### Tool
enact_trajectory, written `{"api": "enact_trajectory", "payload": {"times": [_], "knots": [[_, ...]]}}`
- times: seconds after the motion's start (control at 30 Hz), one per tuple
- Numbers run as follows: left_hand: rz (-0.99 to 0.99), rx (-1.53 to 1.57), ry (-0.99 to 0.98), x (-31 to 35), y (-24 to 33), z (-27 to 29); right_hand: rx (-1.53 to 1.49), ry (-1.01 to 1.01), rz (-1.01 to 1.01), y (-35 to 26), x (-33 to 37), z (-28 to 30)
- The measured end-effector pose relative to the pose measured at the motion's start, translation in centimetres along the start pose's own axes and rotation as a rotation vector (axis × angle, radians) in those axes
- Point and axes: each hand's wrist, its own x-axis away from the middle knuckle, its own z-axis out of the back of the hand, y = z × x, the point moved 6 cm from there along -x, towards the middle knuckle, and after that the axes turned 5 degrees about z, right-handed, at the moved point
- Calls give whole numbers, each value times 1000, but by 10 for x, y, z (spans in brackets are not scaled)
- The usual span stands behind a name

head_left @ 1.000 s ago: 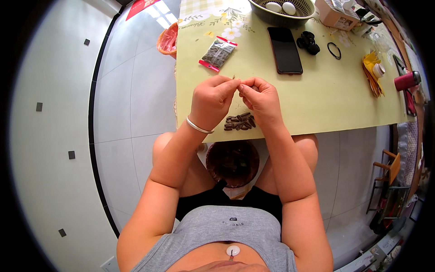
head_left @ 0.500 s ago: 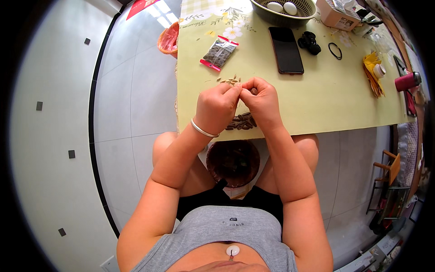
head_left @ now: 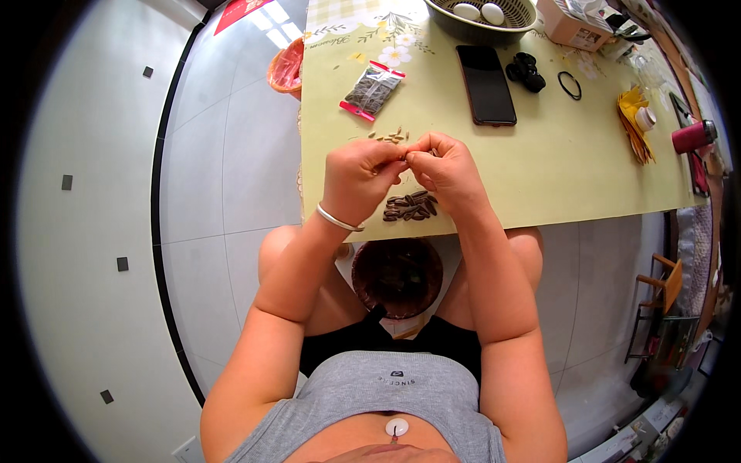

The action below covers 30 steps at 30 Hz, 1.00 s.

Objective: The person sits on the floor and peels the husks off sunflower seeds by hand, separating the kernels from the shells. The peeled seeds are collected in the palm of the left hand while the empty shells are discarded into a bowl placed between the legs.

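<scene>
Both hands meet fingertip to fingertip just above the table. My left hand (head_left: 359, 174) pinches with thumb and forefinger, and my right hand (head_left: 448, 170) pinches against it. A small dark sunflower seed sits between the touching tips, mostly covered by them. Close to the table's front edge, below the hands, lies a pile of dark striped sunflower seeds (head_left: 411, 206). Just beyond the fingers is a small scatter of pale shelled kernels (head_left: 394, 136). Farther off rests a clear packet of seeds (head_left: 372, 91) with pink ends.
A black phone (head_left: 486, 85), a black gadget (head_left: 526, 72) and a black hair tie (head_left: 570, 86) lie to the right. Behind is a basket (head_left: 440, 23) with two eggs. A round dark bin (head_left: 356, 279) stands between my knees, and an orange bin (head_left: 284, 73) beside the table.
My left hand has shifted slightly left and turned, showing more of its thumb and fingers. The right hand has barely moved, and more of the striped seed pile shows between the wrists.
</scene>
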Motion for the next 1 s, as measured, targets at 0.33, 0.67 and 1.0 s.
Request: {"api": "enact_trajectory", "payload": {"times": [0.33,0.67,1.0], "knots": [[502,659,-138,-4,-33,-5,-94,25,-20,7,-2,1],[297,309,-43,-11,-24,5,-257,54,-54,4,-2,-3],[80,35,-22,-7,1,4,146,82,172,2,-1,-3]]}}
